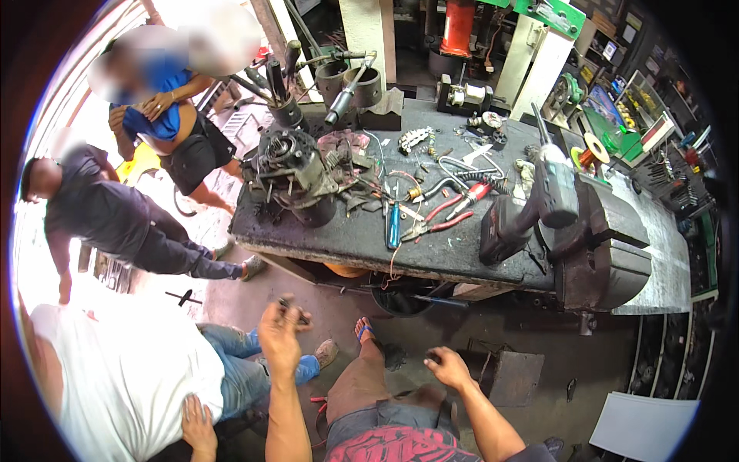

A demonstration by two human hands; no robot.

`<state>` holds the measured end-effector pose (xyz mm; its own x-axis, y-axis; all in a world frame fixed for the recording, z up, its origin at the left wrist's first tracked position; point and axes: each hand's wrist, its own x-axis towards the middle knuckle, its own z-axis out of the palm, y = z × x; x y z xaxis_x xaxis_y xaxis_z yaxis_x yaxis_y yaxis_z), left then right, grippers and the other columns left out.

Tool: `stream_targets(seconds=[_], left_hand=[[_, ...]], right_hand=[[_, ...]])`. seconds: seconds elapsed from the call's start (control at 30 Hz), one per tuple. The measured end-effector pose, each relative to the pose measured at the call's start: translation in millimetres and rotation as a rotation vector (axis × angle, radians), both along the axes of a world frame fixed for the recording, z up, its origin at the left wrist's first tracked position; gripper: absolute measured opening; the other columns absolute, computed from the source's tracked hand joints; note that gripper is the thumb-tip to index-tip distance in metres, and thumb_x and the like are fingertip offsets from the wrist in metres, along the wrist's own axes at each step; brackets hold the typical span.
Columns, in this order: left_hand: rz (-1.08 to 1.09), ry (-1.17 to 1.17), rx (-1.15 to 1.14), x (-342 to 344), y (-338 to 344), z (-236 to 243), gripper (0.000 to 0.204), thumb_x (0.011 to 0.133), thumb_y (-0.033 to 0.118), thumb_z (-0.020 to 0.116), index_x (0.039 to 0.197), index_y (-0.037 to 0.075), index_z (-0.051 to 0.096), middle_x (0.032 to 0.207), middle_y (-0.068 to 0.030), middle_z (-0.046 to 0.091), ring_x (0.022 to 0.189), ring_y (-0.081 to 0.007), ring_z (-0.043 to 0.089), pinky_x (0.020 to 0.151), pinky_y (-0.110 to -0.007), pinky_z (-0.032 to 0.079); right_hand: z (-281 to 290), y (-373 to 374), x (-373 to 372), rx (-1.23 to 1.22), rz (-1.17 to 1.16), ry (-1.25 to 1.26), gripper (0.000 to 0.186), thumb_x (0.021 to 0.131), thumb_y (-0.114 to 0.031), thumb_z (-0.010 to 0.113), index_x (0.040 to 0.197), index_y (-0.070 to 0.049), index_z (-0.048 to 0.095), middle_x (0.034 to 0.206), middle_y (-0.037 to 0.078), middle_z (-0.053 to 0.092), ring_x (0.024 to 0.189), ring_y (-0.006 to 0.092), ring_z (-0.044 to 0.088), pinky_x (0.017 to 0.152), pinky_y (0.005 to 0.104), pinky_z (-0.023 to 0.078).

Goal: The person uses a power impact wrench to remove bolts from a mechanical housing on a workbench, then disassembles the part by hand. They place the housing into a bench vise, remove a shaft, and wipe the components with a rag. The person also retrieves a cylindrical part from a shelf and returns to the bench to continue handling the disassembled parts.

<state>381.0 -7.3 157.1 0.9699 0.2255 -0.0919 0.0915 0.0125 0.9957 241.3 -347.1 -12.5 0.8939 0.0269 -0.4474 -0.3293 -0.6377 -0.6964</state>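
Note:
My left hand (280, 336) is raised in front of me, its fingers pinched on a small dark part (293, 306). My right hand (448, 367) hangs lower, beside my bare knee (368, 381), with the fingers loosely curled; something dark shows at its fingertips, and whether it holds that I cannot tell. My foot in a blue sandal (363, 331) rests on the concrete floor below the workbench (454, 254). Both hands are short of the bench and touch nothing on it.
The greasy bench carries a dismantled motor unit (296, 173), a blue screwdriver (394, 227), red-handled pliers (448, 219), a cordless drill (550, 192) and a big vise (608, 250). A person in a white shirt (131, 377) sits close at my left; two others stand beyond. A dark box (509, 375) lies on the floor.

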Motion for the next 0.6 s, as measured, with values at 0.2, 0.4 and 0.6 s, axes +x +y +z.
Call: stream_targets(seconds=[0.2,0.4,0.6], left_hand=[[0.047,-0.193,0.018,110,33,60,0.025,0.105,0.003,0.06,0.129,-0.003,0.063,0.098,-0.0067,0.07,0.087,-0.0143,0.071,0.075,-0.027,0.06],[0.091,-0.385,0.13,195,40,91,0.024,0.105,0.003,0.058,0.128,-0.005,0.063,0.097,-0.0047,0.071,0.087,-0.0106,0.068,0.076,-0.024,0.055],[0.131,-0.449,0.259,224,26,104,0.022,0.104,0.001,0.06,0.125,-0.003,0.065,0.098,-0.0038,0.074,0.09,-0.009,0.068,0.078,-0.024,0.055]], right_hand=[[115,10,136,-0.058,-0.174,-0.317,0.032,0.09,-0.021,0.075,0.117,-0.004,0.072,0.11,0.017,0.071,0.097,0.0328,0.07,0.088,0.0426,0.056],[168,-22,173,0.027,-0.462,-0.41,0.018,0.094,-0.003,0.069,0.111,0.003,0.071,0.099,0.011,0.072,0.087,0.018,0.072,0.079,0.03,0.056],[153,-45,177,-0.02,-0.247,-0.356,0.02,0.092,-0.013,0.073,0.106,0.001,0.073,0.09,0.014,0.072,0.076,0.0194,0.07,0.072,0.0328,0.054]])
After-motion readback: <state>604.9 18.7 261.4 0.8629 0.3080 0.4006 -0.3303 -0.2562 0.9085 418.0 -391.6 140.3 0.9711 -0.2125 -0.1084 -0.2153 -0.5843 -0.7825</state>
